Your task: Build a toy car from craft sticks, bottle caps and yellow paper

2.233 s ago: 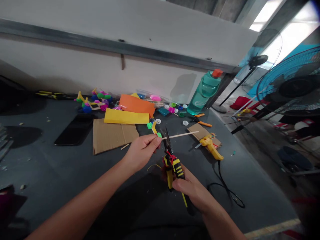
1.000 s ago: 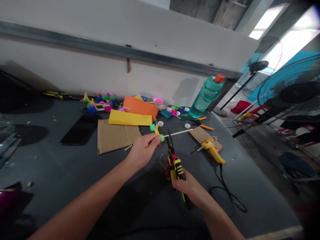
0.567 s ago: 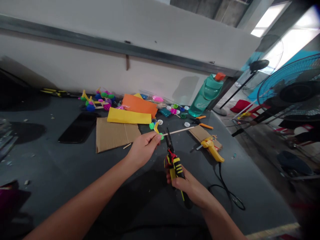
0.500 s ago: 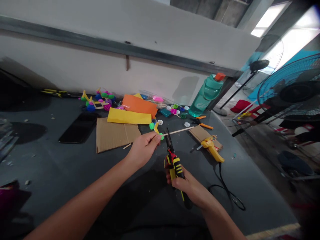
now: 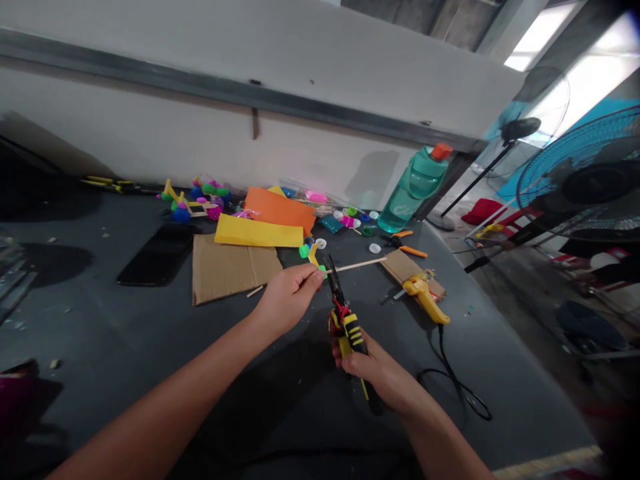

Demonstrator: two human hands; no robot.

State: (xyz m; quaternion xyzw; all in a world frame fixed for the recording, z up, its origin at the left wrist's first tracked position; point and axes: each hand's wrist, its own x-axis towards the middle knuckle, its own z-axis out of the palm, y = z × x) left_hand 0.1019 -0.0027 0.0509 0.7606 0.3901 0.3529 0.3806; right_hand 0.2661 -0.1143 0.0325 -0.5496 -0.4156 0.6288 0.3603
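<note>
My left hand (image 5: 287, 300) is closed in a pinch on a thin wooden stick (image 5: 360, 265), which it holds level above the dark table (image 5: 125, 333). The stick points right, toward a yellow glue gun (image 5: 424, 297). My right hand (image 5: 373, 367) is wrapped round the yellow and black handles of a pair of cutting pliers (image 5: 345, 320). The pliers' dark jaws point up and sit at the stick, right beside my left fingertips. A small green and yellow piece (image 5: 311, 254) lies just behind the stick.
Cardboard (image 5: 227, 267), yellow (image 5: 257, 233) and orange (image 5: 277, 208) sheets, bottle caps and coloured toys (image 5: 195, 200) lie at the back. A teal bottle (image 5: 410, 190) stands back right. A phone (image 5: 155, 253) lies at left. The glue gun's cable (image 5: 455, 387) loops near my right arm. Fans stand beyond the table.
The pliers' jaws have shifted a little left along the stick, closer to my left fingertips. Both hands keep their hold.
</note>
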